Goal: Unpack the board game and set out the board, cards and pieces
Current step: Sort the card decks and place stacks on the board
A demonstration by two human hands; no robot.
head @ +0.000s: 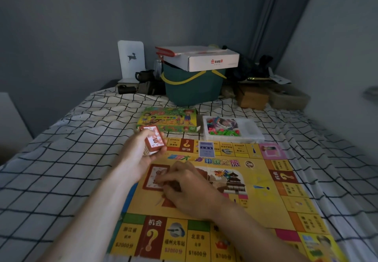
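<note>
The yellow game board [263, 198] lies unfolded on the checked bedspread. My left hand [143, 149] grips a stack of red-backed cards [153, 142] above the board's far left corner. My right hand [188, 188] rests with curled fingers on the board's red card frame [152, 176], pinching what looks like a red card; its fingers hide most of it. A blue card [207, 149] lies on the board's far edge. The green game box [169, 119] lies beyond the board. A clear plastic tray [251, 133] beside it holds colourful pieces and a picture card.
A teal basket [192, 91] with a white carton [212, 60] on top stands at the head of the bed. A brown box [252, 97], dark clutter and a white stand [131, 59] line the back. Walls close in left and right.
</note>
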